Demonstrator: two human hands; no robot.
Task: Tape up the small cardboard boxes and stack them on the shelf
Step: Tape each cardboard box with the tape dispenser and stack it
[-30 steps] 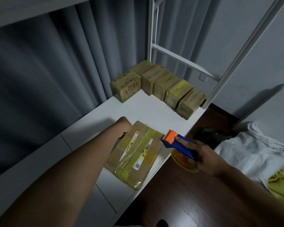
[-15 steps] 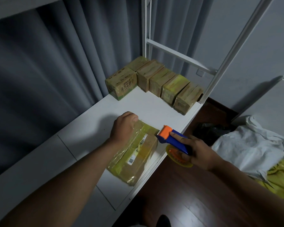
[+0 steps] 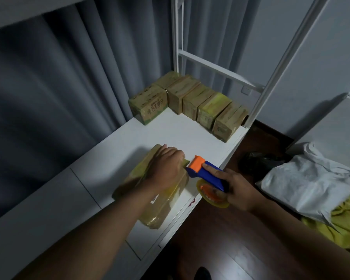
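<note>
The left hand (image 3: pixel 166 166) lies on the far end of the cardboard box (image 3: pixel 156 201) on the white shelf (image 3: pixel 113 156), its fingertips hidden, so I cannot tell its grip. Just right, the right hand (image 3: pixel 237 190) clamps the tape dispenser (image 3: pixel 205 174), hiding part of the roll.

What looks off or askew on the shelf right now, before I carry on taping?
The box being taped lies skewed on the white shelf, its near right corner close to the front edge. One box at the back stands turned, out of line with the row of boxes. Nothing looks spilled or torn.
</note>
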